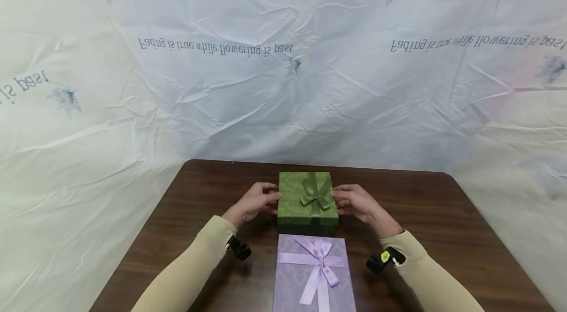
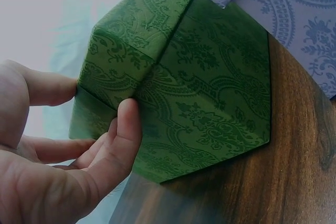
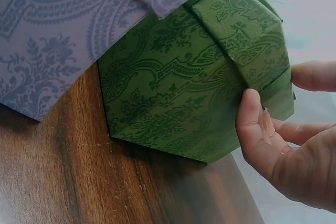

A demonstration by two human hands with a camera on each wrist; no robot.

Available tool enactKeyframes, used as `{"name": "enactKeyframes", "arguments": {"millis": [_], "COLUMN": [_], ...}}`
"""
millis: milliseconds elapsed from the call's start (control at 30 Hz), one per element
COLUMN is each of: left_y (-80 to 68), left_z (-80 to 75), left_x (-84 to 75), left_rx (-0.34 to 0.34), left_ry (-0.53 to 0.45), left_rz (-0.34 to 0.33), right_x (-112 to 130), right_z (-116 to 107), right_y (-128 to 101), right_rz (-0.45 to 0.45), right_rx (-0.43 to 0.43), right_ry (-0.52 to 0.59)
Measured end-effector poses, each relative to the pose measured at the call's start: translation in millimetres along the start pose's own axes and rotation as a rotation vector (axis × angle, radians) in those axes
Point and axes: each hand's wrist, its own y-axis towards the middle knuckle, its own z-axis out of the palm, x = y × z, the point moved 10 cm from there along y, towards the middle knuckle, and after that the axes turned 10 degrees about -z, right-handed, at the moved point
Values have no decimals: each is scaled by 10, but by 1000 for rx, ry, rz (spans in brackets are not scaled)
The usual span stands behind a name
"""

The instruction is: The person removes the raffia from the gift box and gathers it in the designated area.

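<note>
A green patterned gift box point(image 1: 307, 199) with a green ribbon bow point(image 1: 316, 193) stands on the dark wooden table point(image 1: 434, 213). My left hand point(image 1: 256, 201) grips its left side, with thumb and fingers on the lid's edge point(image 2: 113, 95). On the opposite side my right hand point(image 1: 356, 202) holds the lid's right edge point(image 3: 262, 77) the same way. The box point(image 2: 210, 103) rests flat on the table in both wrist views. Just in front of it, nearer me, lies a lilac gift box point(image 1: 315, 272) with a lilac bow point(image 1: 320, 258).
A crinkled pale sheet point(image 1: 283, 56) printed with dragonflies and text hangs behind and around the table. The table's far edge point(image 1: 310, 163) runs just beyond the green box. Bare wood lies to the left and right of both boxes.
</note>
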Motion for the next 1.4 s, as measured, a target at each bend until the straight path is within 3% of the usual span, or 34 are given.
{"name": "enactKeyframes", "arguments": {"millis": [267,567,1400], "left_y": [-22,-61,-207], "left_z": [-4,-7,-62], "left_x": [-33,-53,-256], "left_rx": [-3,7,8], "left_ry": [1,-11,-64], "left_rz": [11,18,80], "right_x": [31,135,384], "right_z": [13,27,71], "right_y": [-9,-47,-90], "right_rz": [-2,-32,-99], "right_rx": [0,-24,-39], "right_ry": [0,-79,-26]}}
